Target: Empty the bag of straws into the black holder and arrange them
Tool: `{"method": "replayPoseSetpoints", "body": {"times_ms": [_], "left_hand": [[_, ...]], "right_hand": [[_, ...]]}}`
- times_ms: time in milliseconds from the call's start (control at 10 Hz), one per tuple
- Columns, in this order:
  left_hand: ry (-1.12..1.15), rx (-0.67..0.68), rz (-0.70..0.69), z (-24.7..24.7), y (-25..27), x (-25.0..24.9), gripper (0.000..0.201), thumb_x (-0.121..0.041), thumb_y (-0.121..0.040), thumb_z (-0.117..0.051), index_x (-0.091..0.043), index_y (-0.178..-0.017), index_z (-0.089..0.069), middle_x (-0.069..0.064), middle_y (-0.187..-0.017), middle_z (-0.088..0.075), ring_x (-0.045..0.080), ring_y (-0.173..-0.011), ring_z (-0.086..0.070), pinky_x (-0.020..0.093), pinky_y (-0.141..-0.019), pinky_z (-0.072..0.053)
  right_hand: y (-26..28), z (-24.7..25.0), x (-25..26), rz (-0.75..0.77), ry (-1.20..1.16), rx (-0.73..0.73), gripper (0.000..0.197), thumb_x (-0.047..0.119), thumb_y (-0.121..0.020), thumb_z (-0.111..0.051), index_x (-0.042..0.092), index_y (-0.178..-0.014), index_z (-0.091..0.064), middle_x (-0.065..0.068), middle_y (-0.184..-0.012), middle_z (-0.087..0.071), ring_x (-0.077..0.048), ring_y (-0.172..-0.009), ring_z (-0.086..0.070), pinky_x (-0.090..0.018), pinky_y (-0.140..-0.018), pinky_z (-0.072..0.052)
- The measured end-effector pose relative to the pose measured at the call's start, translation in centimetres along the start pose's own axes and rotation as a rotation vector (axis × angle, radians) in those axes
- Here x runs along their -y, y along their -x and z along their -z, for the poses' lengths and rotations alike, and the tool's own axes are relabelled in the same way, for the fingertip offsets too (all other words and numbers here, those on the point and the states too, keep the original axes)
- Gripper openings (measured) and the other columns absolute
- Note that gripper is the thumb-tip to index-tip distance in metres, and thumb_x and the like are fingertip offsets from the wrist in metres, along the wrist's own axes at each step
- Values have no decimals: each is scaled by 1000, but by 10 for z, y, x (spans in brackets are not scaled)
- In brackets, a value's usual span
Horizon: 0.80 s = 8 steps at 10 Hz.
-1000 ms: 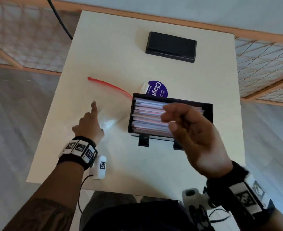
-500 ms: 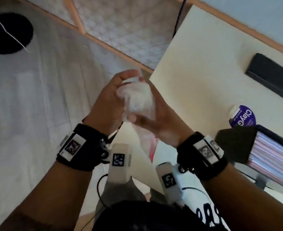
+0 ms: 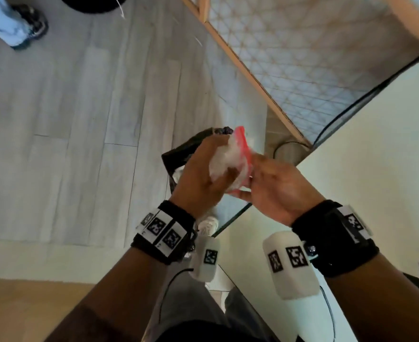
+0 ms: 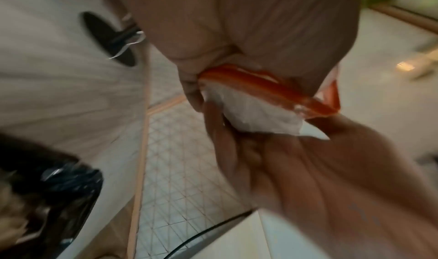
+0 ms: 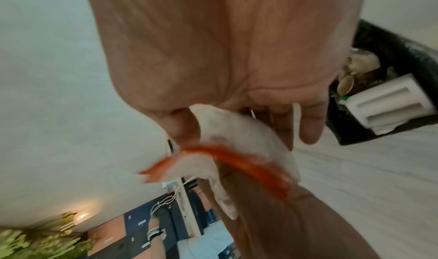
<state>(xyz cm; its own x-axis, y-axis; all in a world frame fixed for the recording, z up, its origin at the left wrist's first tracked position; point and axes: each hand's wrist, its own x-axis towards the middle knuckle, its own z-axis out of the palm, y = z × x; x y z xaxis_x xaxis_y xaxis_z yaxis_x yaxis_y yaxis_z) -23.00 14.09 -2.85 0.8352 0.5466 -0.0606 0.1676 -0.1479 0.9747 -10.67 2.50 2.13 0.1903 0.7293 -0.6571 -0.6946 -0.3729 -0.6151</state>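
Crinkled clear plastic bag, red zip strip | both hands clamped round it | bunched into a wad

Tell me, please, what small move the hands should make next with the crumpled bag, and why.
Probably release it into the black bin. Both the left hand and the right hand hold the crumpled bag off the table's edge, above the floor, and the right wrist view shows the lined bin just beyond the fingers.
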Motion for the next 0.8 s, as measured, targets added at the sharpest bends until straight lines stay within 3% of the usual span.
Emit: {"method": "replayPoseSetpoints", "body": {"times_ms": [100,200,300,400,500,600,700,800], "left_hand": [[-16,-60,220,5,-18,45,49,-44,-89,-67,-23,-129,-49,-9,-118,-60,10,-106,-61,20,-91,-49],[-8,-31,428,1,-40,99,69,-62,-72,-64,-24,-128,-50,-8,-119,-59,18,-110,-60,33,-95,-49],[-53,18,590,-14,-66,148,64,-50,-84,-74,-16,-133,-51,0,-119,-59,27,-116,-62,32,-90,-43],[-189,109,690,-28,-84,204,92,-63,-79,-76,-16,-150,-41,10,-145,-51,35,-139,-51,41,-108,-45],[-473,282,766,-34,-86,247,139,-82,-59,-73,-18,-166,-12,22,-173,-9,43,-158,-23,55,-127,-28],[-607,278,751,-32,-72,268,113,-51,-90,-75,-11,-167,-4,22,-175,-2,43,-159,-23,49,-128,-27],[-597,280,840,-22,-46,282,73,-34,-104,-60,-5,-162,-28,23,-166,-35,42,-149,-43,45,-119,-38],[-652,430,922,-11,-2,286,48,-32,-106,-56,-6,-147,-55,19,-154,-55,37,-143,-51,40,-117,-39]], "right_hand": [[6,23,-14,-45,169,-177,84,68,-66,-81,26,-136,-61,-1,-132,-70,-17,-126,-64,-46,-109,-45],[28,46,-28,-15,270,-268,106,80,-49,-82,26,-138,-60,-3,-130,-71,-19,-124,-66,-50,-109,-47],[57,65,-41,-64,300,-288,92,79,-56,-80,29,-132,-66,-5,-127,-72,-24,-122,-67,-51,-105,-48],[79,79,-53,-128,251,-342,83,76,-54,-84,32,-124,-72,-7,-123,-73,-26,-118,-69,-48,-99,-49],[94,87,-64,-179,256,-368,89,76,-52,-84,31,-127,-69,-6,-123,-73,-24,-115,-70,-47,-98,-49],[101,92,-72,-193,269,-416,93,78,-53,-82,29,-131,-66,-4,-122,-73,-22,-116,-70,-43,-95,-49],[103,92,-77,-210,248,-403,88,78,-56,-80,31,-130,-67,-3,-122,-73,-21,-115,-70,-47,-99,-49],[105,92,-81,-207,259,-397,76,80,-59,-76,39,-123,-69,0,-120,-74,-19,-115,-70,-42,-96,-51]]}}
